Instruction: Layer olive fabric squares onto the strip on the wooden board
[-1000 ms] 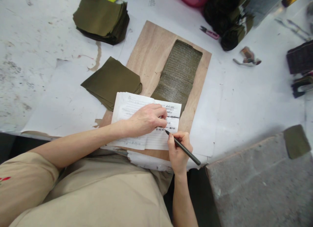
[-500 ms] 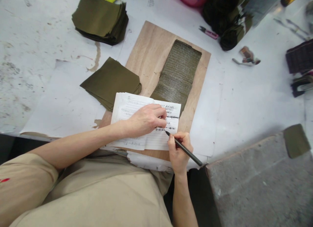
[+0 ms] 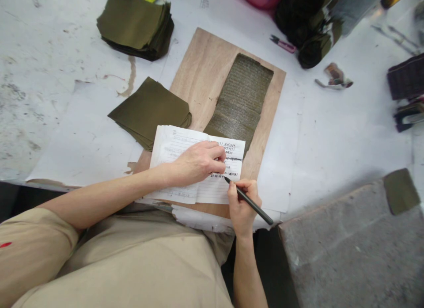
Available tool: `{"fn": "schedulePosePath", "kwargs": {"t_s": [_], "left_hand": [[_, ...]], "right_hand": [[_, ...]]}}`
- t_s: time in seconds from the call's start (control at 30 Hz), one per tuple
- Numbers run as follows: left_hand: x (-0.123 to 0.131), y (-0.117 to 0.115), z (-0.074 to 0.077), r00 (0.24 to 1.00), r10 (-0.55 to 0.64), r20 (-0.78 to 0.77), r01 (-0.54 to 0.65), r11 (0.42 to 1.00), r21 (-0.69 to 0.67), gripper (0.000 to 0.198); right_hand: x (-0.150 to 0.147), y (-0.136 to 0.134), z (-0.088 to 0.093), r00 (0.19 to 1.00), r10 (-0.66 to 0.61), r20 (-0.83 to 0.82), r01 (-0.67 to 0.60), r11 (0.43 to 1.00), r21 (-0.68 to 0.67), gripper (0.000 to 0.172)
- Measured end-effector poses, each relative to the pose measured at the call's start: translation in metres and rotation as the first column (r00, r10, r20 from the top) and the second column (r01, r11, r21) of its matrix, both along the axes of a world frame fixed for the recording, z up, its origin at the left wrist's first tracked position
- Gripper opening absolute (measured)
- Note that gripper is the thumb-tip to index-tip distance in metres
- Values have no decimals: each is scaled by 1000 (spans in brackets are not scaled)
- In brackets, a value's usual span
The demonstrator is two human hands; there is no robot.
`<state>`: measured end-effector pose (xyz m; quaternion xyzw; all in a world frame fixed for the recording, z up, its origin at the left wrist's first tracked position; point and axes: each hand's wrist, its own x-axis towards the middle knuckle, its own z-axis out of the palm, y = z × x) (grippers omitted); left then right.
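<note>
An open notebook with lined pages and handwriting lies over the near part of a wooden board. My left hand rests across it, fingers curled down and closed on the right page; what is under the fingertips, if anything, is hidden. In my right hand is a black pen, gripped between thumb and fingers. Its tip touches or nearly touches the right page, at the end of a written line. Beyond the notebook, a dark olive textured strip lies on the board, partly covered by the notebook.
Olive cloth-like sheets lie left of the notebook, with a thicker stack farther back. Pink-handled snips and dark rolled bundles are at the back right. A grey padded surface stands at the lower right.
Almost nothing differs. The pen has shifted very slightly, with a little more ink at the end of the written line; the left hand stays put.
</note>
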<state>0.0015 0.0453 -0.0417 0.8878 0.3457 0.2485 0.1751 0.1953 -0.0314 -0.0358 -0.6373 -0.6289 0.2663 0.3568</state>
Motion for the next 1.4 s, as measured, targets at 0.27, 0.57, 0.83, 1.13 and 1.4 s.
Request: {"fn": "schedulePosePath", "kwargs": {"t_s": [0.27,0.57,0.83,1.13,1.4], "left_hand": [[0,0,1,1000,3,10,-3,1000,-1,25],[0,0,0,1000,0,6,0,1000,-16,24],[0,0,0,1000,3,7,-3,1000,-2,24],[0,0,-1,1000,5,2,-5,1000,4,25],[0,0,0,1000,4,-5,-4,1000,-6,25]], "right_hand": [[-1,1,1,1000,19,14,-19,1000,15,13],[-1,0,0,1000,-9,24,9,1000,5,12],[0,0,0,1000,5,12,-5,1000,2,14],[-1,2,1,1000,-5,9,5,1000,1,14],[-1,0,0,1000,-20,3,20,1000,-4,13]]}}
